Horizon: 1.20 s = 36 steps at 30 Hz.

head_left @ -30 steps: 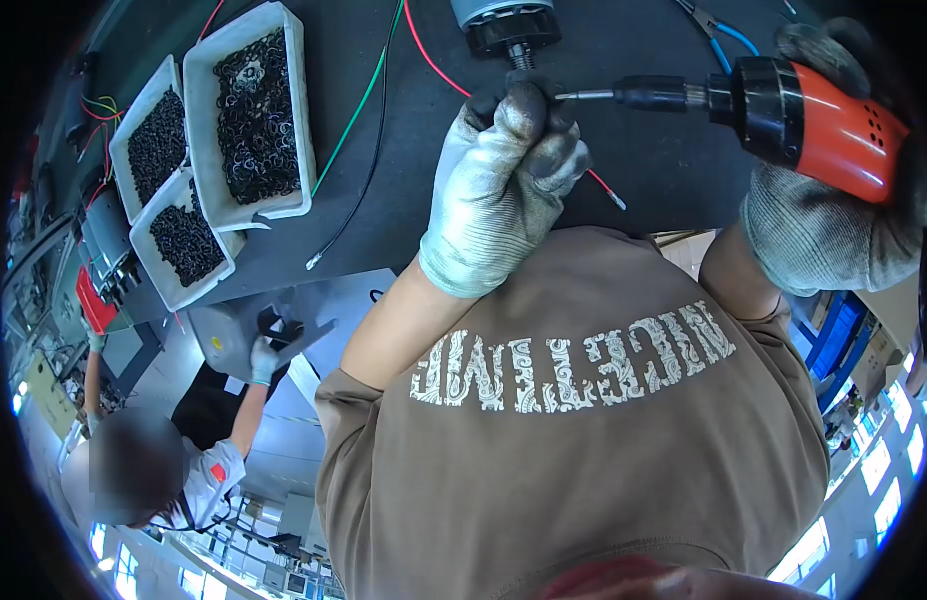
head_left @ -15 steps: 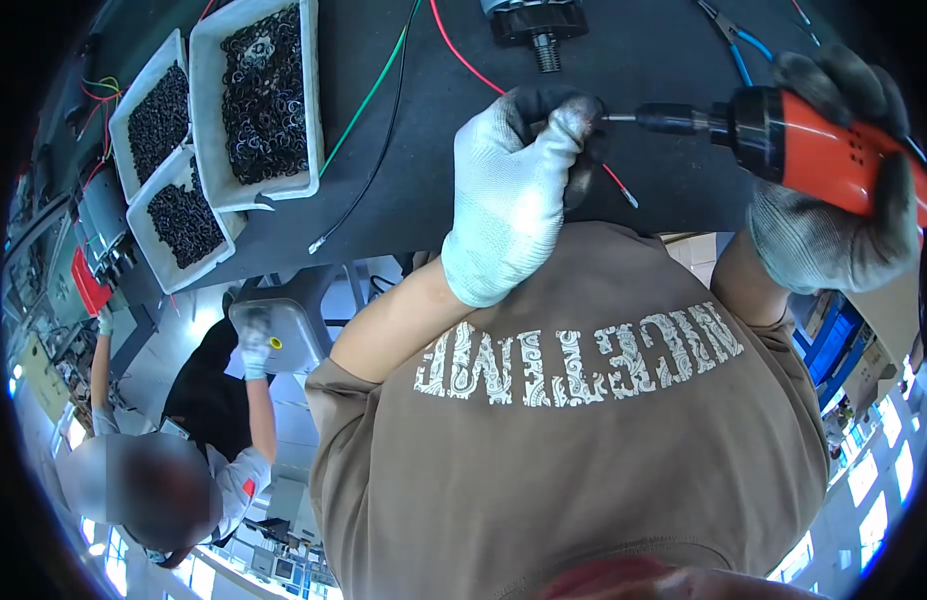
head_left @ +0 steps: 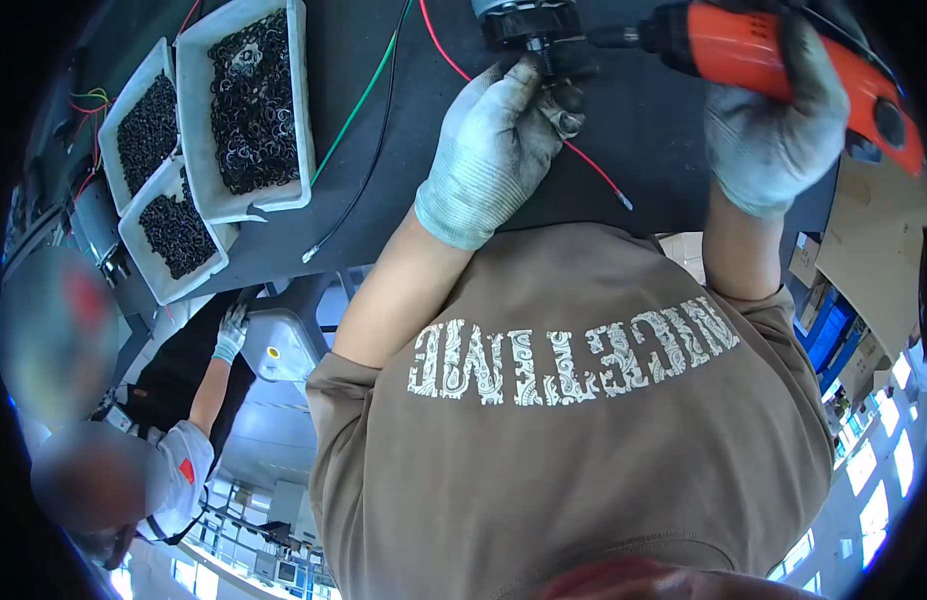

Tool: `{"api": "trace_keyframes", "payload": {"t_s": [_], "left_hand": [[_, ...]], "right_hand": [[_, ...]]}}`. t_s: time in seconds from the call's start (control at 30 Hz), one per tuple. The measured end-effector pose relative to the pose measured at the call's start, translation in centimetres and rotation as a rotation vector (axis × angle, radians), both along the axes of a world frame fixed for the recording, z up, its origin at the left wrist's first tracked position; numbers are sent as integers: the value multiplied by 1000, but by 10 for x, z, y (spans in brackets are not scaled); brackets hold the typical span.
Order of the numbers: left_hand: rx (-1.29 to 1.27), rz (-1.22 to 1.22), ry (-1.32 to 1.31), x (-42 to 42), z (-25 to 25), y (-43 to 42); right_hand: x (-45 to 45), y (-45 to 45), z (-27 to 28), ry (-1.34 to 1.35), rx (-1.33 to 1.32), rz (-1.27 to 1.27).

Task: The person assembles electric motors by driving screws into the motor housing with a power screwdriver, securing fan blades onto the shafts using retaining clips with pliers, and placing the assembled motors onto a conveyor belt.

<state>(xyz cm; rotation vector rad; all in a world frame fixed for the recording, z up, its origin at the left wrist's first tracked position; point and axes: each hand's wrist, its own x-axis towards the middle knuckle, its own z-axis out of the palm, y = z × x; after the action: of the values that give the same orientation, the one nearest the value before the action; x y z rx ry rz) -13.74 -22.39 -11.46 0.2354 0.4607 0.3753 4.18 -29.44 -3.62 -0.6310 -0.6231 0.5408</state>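
Observation:
My right hand [head_left: 778, 125], in a grey work glove with dark fingertips, grips an orange electric screwdriver [head_left: 738, 50]. Its black nose and thin bit point left, towards the threaded shaft of a motor [head_left: 530, 22] at the top of the head view. My left hand [head_left: 498, 140], gloved the same way, is closed with its fingertips at the shaft. Anything small between those fingers is hidden. A red wire [head_left: 598, 170] passes behind the left hand, its tinned end showing to the right.
White bins of small black parts, a large one [head_left: 305, 120] and two smaller ones, stand on the dark table [head_left: 368, 215] at left. Green and black wires [head_left: 368, 150] lie beside them. A co-worker [head_left: 183, 460] is at lower left; cardboard [head_left: 878, 250] is at right.
My left hand has moved up and left to the motor's shaft. The screwdriver has shifted up and left with my right hand. The co-worker's hand has moved lower left.

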Motion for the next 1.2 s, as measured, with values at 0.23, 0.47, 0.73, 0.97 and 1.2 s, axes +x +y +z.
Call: {"api": "trace_keyframes", "payload": {"t_s": [0.23, 0.47, 0.73, 0.97, 1.2], "left_hand": [[213, -37, 100, -2, 0, 2], [307, -52, 187, -1, 8, 2], [251, -96, 174, -3, 5, 9], [1215, 61, 726, 2, 11, -1], [1961, 249, 1303, -98, 80, 49]], "right_hand": [[-32, 21, 20, -505, -91, 10], [-36, 28, 19, -558, -131, -33], [-19, 13, 2, -610, -351, -259], [34, -19, 16, -503, -466, -464], [39, -19, 34, -201, -480, -716]]}}
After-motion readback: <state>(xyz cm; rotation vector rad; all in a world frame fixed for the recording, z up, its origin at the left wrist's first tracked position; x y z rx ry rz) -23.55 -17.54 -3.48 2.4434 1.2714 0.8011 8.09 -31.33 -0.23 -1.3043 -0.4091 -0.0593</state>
